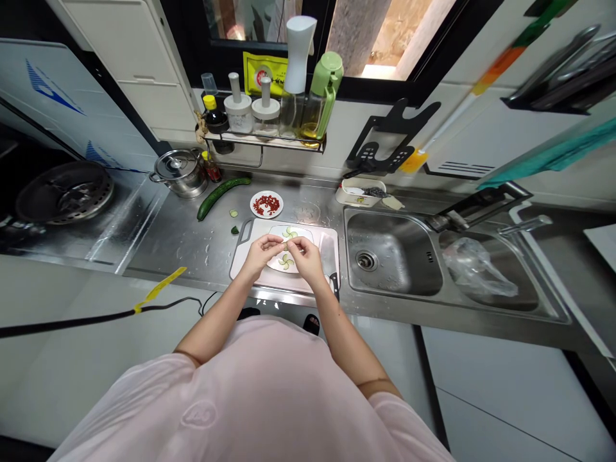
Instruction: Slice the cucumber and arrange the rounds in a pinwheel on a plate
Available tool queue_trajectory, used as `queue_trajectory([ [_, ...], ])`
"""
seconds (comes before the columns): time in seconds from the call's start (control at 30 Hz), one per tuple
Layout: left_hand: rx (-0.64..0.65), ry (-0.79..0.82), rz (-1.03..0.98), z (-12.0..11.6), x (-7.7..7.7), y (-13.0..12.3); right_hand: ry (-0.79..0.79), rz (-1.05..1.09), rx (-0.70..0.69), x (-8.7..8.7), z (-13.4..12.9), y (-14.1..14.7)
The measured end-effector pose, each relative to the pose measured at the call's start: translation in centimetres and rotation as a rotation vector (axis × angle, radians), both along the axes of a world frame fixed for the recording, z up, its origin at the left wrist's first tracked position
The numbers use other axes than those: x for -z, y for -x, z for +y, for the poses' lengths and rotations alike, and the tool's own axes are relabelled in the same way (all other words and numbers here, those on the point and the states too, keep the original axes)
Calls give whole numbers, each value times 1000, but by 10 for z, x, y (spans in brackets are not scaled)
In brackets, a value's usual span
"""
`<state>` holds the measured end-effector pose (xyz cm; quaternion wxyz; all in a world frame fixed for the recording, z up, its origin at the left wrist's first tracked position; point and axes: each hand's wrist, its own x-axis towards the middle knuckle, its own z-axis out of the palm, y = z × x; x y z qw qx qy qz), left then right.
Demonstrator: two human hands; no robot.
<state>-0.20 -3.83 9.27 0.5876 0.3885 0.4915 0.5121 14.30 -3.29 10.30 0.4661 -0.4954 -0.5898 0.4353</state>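
My left hand (264, 253) and my right hand (305, 255) meet over a white plate (276, 265), fingertips pinched together on a small piece, likely cucumber, mostly hidden by the fingers. On the plate, green cucumber slices are fanned in curved shapes, one group (289, 233) behind my fingertips and another (286, 260) in front. The plate rests on a pale cutting board (248, 249). A knife (331, 256) lies at the board's right side. Behind the board are a small dish of chopped red bits (266, 205) and a whole cucumber (222, 196).
A double sink (394, 253) is on the right, with a plastic bag (476, 266) in its far basin. At the left stand a steel pot (180, 173) and a pan (65, 191). Bottles and jars line a rack (269, 141) at the wall.
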Motion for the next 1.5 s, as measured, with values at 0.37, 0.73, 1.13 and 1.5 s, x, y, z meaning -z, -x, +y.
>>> queue_trajectory([
  [0.37, 313, 468, -327, -18, 9, -4, -46, 8, -4, -3, 0, 0],
  [0.73, 284, 520, -501, -10, 8, 0, -68, -108, -141, 5, 1, -5],
  [1.13, 150, 268, -224, -2, 7, 13, -115, -197, -208, 5, 5, -10],
  [1.5, 124, 249, -149, 0, 15, 19, -151, -306, -188, 9, 3, -9],
])
